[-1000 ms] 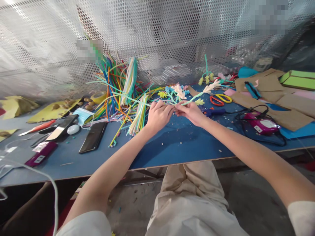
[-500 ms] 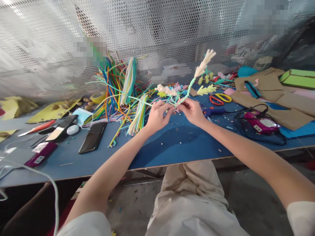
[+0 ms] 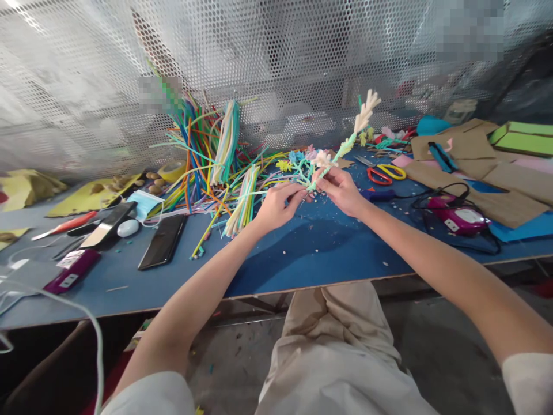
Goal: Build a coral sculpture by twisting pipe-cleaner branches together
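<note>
Fingers: your left hand (image 3: pixel 279 206) pinches the mint strand (image 3: pixel 260 192), your right hand (image 3: pixel 342 189) the flower stem (image 3: pixel 349 142) | Stem: twelve o'clock from you, tip leaning toward one | Advised: steady the joint; wrap tight, even turns without crushing petals.

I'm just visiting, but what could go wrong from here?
The fuzzy stem rises well beyond the right hand, so its pale tip might bend or snag. The left hand works at the stem's lower end, close to the right fingers, so a slip could twist it askew. The corded blue tool lies near the right forearm and might get knocked; I can't tell whether it's hot.
</note>
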{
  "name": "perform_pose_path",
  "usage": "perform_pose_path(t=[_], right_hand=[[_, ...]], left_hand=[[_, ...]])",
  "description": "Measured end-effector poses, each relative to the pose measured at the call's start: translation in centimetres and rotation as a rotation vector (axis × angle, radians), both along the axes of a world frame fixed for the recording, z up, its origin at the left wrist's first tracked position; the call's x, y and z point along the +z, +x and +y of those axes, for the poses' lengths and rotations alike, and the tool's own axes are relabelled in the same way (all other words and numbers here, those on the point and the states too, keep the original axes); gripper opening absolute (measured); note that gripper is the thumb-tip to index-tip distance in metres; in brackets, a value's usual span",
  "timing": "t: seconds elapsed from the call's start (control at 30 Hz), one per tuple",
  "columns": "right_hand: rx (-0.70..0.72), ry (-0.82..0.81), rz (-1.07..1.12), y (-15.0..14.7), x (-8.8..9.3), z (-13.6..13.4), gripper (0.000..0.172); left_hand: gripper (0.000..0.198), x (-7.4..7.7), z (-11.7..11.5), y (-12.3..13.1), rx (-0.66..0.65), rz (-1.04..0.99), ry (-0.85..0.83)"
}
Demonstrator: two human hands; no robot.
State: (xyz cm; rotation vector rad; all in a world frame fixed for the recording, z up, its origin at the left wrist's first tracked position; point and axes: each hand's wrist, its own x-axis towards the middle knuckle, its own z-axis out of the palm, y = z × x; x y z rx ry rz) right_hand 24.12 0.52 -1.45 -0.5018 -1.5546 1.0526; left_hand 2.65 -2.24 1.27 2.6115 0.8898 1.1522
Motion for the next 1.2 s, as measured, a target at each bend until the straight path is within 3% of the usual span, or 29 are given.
perform_pose_path(t=[0.13,0.33,0.5,0.57,0.77,0.97,1.2], right_hand=[[0.082,-0.045,0.001,0.0,-0.1,0.2,0.040],[0.132,-0.097,-0.049,0.3,-0.3,0.3,0.039],[0.205,-0.107,0.053,-0.5,0.3,-0.5,0.039],[0.189,-0.121,0.073,-0.7,0.6,-0.8,0.042],[0.103,-0.099,-0.019,-0.6,0.7,-0.8,0.043],[0.067,-0.098,0.022,-0.9,-0.1,-0.4,0.042],[0.144,-0.157,0.100,-1.0,-0.2,-0.8,0.038]], left_hand=[[0.040,0.0,-0.2,0.0,-0.005,-0.020,0.003],[0.040,0.1,-0.4,0.2,-0.057,-0.104,-0.138],[0.046,0.1,-0.6,0.6,-0.065,-0.160,-0.227],[0.046,0.0,-0.7,0.6,-0.052,-0.156,-0.197],[0.032,-0.8,-0.1,0.5,0.062,-0.004,0.134],[0.032,-1.2,0.0,0.7,0.064,-0.023,0.079],[0.026,-1.0,-0.5,1.0,0.058,-0.029,0.127]])
